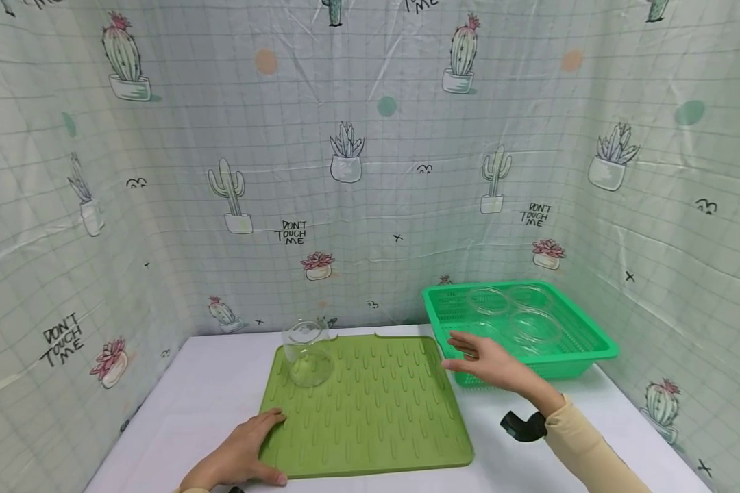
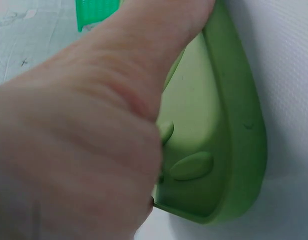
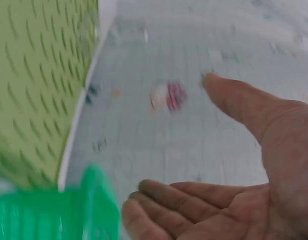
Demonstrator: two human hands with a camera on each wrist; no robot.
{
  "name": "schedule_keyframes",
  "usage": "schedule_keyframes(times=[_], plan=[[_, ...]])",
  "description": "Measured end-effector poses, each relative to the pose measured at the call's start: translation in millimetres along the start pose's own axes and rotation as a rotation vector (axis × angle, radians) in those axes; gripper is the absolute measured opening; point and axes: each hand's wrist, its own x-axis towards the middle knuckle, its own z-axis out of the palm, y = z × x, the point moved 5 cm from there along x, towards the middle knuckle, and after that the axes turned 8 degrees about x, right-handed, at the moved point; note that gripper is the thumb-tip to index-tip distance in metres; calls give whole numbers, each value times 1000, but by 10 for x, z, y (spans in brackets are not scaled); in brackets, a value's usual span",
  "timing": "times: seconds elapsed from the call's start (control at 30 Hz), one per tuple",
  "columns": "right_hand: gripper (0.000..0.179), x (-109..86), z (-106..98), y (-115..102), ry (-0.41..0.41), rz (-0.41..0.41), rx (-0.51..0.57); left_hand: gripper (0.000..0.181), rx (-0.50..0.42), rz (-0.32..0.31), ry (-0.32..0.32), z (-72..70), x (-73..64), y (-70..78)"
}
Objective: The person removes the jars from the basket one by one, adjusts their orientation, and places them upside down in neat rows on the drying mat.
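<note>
Left hand (image 1: 237, 448) resting at green mat (image 1: 370, 411), right hand (image 1: 490, 361) hovering by green basket (image 1: 567, 368).
You're laying the left over the mat's near-left corner, fingers relaxed, not gripping. A clear container (image 1: 308, 363) is standing on the mat near its far-left corner. You're holding the right wide open, nothing in it, at the basket's left side; clear round containers (image 1: 533, 327) are sitting inside.
</note>
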Motion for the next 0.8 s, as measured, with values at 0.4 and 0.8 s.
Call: schedule_keyframes(times=[0.4, 0.8], plan=[[100, -543, -923, 306, 305, 254, -369, 101, 4, 25, 14, -11, -5, 19], [119, -565, -1261, 897, 333, 468, -427, 100, -3, 20, 1, 5, 2, 5]])
